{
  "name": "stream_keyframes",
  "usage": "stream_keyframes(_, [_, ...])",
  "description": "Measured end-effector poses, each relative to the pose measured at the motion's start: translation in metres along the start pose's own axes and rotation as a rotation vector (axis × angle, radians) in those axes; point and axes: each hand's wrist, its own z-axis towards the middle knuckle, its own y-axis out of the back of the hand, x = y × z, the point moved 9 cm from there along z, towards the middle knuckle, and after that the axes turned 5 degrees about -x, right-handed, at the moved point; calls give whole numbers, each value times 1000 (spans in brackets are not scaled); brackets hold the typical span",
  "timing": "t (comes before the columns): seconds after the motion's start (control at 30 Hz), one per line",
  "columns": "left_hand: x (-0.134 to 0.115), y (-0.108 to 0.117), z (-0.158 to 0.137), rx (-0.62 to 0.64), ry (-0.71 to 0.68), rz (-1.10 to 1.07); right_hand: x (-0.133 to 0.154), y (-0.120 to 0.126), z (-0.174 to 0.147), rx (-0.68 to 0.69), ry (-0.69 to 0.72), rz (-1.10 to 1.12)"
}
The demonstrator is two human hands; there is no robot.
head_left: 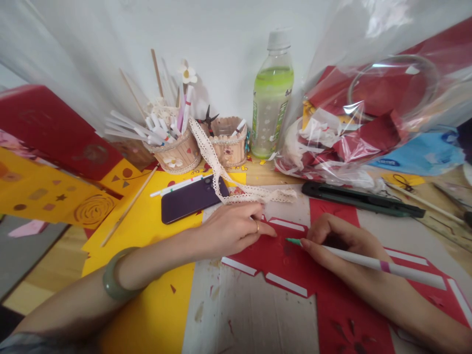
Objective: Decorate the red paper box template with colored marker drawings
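Note:
My right hand (335,241) grips a slim white pen (368,258) with a purple band. Its green tip points at the middle of a red paper cutout (265,268). White strips run along the flaps of this paper. Just left of the tip, my left hand (239,228) rests on the red paper with its index finger stretched out and the other fingers bent; I see nothing held in it. Cream lace ribbon (254,191) trails behind the left hand. A dark purple phone (188,199) lies beside the ribbon.
Behind stand two wooden pots (179,155), holding sticks and pens, and a green drink bottle (273,98). A clear plastic bag (354,123) bulges at right behind a black utility knife (361,199). Yellow paper (147,319) and a red-yellow paper piece (62,142) occupy the left.

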Motion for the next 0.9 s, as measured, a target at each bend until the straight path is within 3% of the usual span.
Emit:
stream_keyframes(0.3, [0, 0, 0, -2, -2, 3, -5, -5, -1, 26, -65, -9])
stream_keyframes(0.9, [0, 2, 0, 4, -1, 12, -10, -5, -3, 20, -60, -13])
